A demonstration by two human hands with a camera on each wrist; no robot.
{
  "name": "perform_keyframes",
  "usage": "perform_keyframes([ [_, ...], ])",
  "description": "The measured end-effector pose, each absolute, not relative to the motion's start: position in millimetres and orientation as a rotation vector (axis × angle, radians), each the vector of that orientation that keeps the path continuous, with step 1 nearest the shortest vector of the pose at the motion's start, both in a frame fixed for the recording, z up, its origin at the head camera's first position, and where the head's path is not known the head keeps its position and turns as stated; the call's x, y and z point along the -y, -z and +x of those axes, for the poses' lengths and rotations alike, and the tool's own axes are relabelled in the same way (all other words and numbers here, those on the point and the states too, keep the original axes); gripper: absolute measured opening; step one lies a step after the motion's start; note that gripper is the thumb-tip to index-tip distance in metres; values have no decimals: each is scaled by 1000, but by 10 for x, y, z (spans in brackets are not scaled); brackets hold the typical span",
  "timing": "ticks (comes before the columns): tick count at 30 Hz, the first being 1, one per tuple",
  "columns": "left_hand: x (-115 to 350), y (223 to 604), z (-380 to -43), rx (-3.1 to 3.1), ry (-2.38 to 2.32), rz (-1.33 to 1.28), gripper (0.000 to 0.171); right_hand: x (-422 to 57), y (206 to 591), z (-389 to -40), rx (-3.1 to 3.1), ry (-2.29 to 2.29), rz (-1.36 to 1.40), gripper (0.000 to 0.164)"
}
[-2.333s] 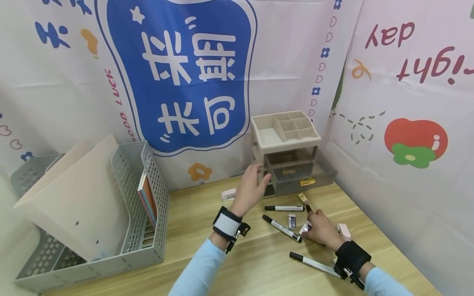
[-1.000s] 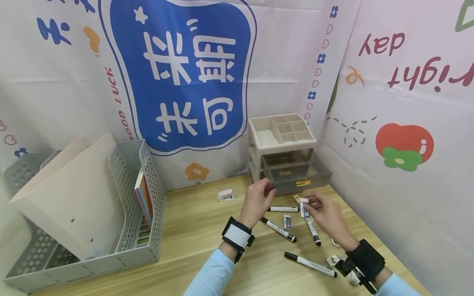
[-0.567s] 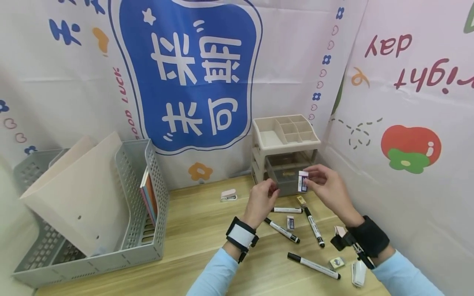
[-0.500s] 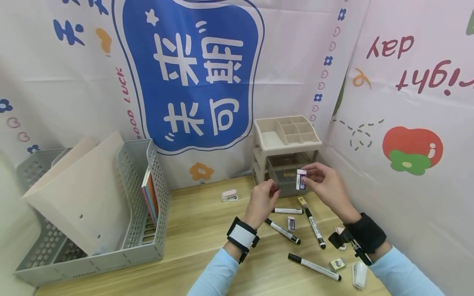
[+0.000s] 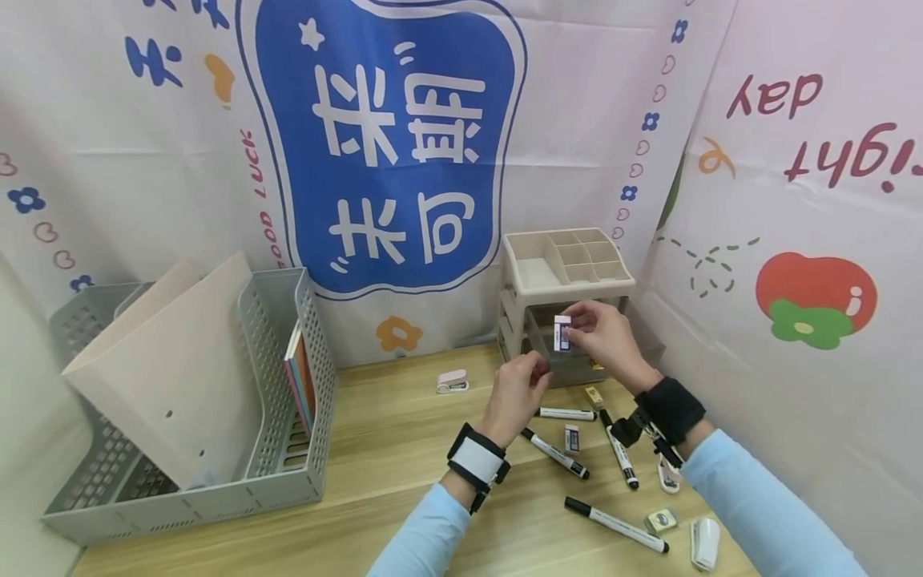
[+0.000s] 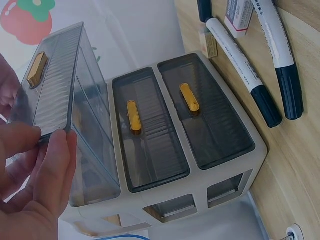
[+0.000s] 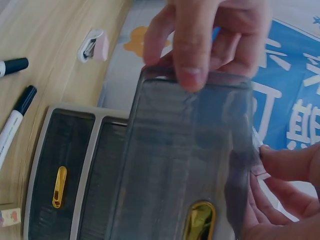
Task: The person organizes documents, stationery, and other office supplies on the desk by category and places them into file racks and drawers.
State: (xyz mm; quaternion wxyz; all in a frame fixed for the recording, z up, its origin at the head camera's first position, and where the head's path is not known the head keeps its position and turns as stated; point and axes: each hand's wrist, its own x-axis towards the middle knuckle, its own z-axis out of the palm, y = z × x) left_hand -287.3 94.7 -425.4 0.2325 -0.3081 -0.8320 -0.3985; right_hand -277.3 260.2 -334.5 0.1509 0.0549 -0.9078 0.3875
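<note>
My left hand (image 5: 513, 393) pinches the front left corner of a clear grey drawer (image 6: 60, 95), thumb on its front face. That drawer is pulled out from the top row of a small cream desktop organizer (image 5: 570, 292). Between thumb and fingers, my right hand (image 5: 609, 336) holds a white and dark-blue eraser (image 5: 562, 333) upright over the drawer. In the right wrist view, the drawer front hides much of the eraser. Two lower drawers (image 6: 155, 135) with gold handles are closed. Another eraser (image 5: 572, 438) lies on the table among several black-capped markers (image 5: 554, 455).
A small yellow eraser box (image 5: 594, 397) lies before the organizer, another (image 5: 661, 521) nearer the front. Staplers lie around: a pink one (image 5: 453, 381) at the back, a white one (image 5: 704, 543) at front right. A grey file rack (image 5: 317, 401) with folders stands left.
My right hand has taken an eraser from the table, lifted it and carried it leftward over the drawer. The left hand, earlier with fingers spread beside the organizer, now grips the drawer corner.
</note>
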Motion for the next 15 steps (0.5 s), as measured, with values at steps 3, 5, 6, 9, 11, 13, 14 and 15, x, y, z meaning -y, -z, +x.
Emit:
perform_keyframes([
  [3,-957,4250,-2864,2298,1097,-851,6,-2582,3365,-2840,2669,-1038,172,23],
  [5,-959,4244,-2860,2302,1106,-852,5,-2562,3365,-2872,2715,-984,193,21],
  [6,-958,4242,-2859,2301,1107,-853,5,-2553,3363,-2888,2738,-962,208,21],
  [9,-957,4237,-2859,2294,1108,-847,5,-2518,3343,-2937,2805,-912,274,19],
  [11,-957,4236,-2862,2287,1102,-841,5,-2496,3332,-2978,2855,-887,302,18],
  [13,-957,4239,-2865,2287,1099,-838,6,-2482,3324,-3020,2910,-858,332,16],
  [14,-955,4240,-2864,2286,1099,-837,6,-2478,3324,-3043,2938,-842,346,15],
  [15,-954,4242,-2864,2289,1098,-836,6,-2473,3327,-3063,2963,-828,359,15],
])
